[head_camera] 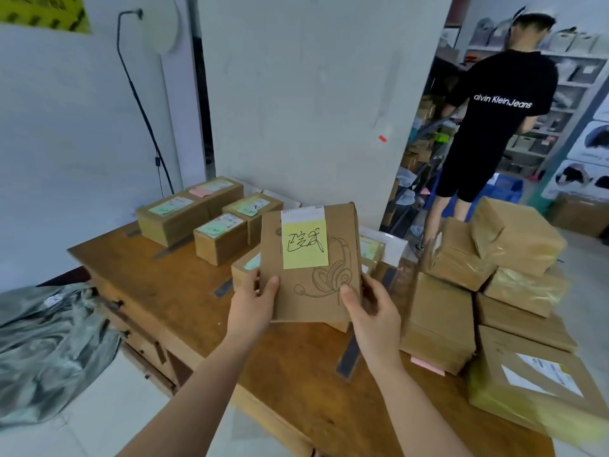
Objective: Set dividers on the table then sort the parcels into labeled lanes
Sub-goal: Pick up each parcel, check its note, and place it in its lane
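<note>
Wooden table (184, 291), drawers down its left side, and dark strips (348, 356) lie flat on the top, well apart from one another. At the far end, four labelled boxes (220, 239) sit close together. Over on the right, taped parcels (438, 321) are heaped in stacks, and a pink slip (427, 366) lies on the wood, touching the nearest stack.

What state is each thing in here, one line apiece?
Headset parcel: upright, held above the table.
Left hand: grips its lower left edge.
Right hand: grips its lower right edge.
Yellow note: stuck on the parcel's front.
Dividers: flat on the table.
Parcel pile: stacked at the table's right.
</note>
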